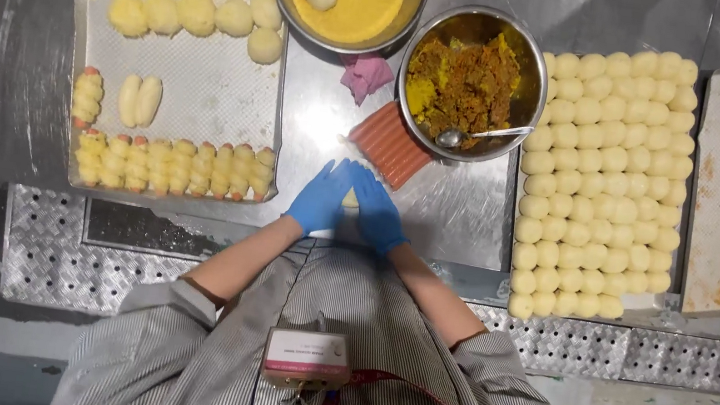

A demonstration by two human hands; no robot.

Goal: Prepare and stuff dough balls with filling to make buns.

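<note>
Both gloved hands, left hand (321, 198) and right hand (377, 209), cupped shut around a dough piece (350, 198) at near table centre; uneven squeeze could split it, filling leaks

Glossy steel table (468, 216) — perforated metal tray (200, 87), matt dough balls (607, 169).

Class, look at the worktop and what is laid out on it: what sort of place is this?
Probably a commercial food-prep kitchen: a steel worktop, dough balls set out in rows, and gloved hands, left and right, pressed around a piece of dough.
</note>
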